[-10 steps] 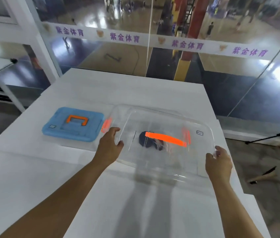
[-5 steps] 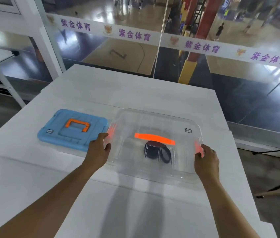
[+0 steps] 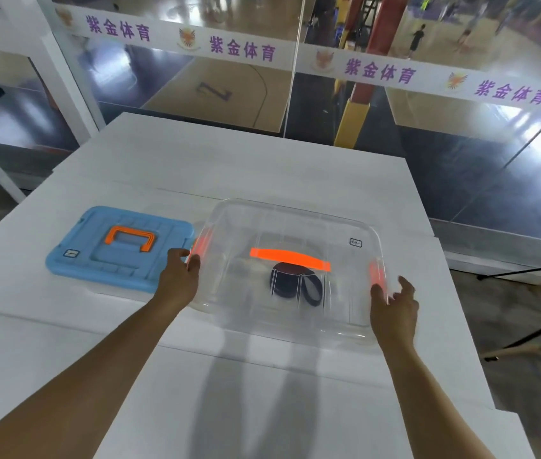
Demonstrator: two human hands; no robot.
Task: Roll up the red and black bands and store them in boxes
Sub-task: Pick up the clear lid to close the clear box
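**Both hands at the side latches of the clear box, black band inside**

A clear plastic storage box (image 3: 290,270) sits on the white table (image 3: 236,167), its transparent lid on top with an orange carry handle (image 3: 290,259) lying flat across the middle. Through the lid a rolled black band (image 3: 290,283) shows on the box floor, just below the handle, with a loose loop trailing to its right.

The left hand (image 3: 179,279) is at the box's left side, thumb and fingers bent against the orange left latch (image 3: 201,245); whether it pinches the latch or only presses on it I cannot tell. The right hand (image 3: 394,306) is at the right side, fingers spread and relaxed, with the thumb touching the lower end of the orange right latch (image 3: 377,274) and the other fingers apart from the box wall.

Just left of the clear box, close beside it, lies a blue box lid (image 3: 120,248) with an orange handle folded flat in its recess. It rests on the table; whether a box sits under it is not clear. Beyond the table's far edge, glass panels carry a white banner (image 3: 295,58) with purple characters.
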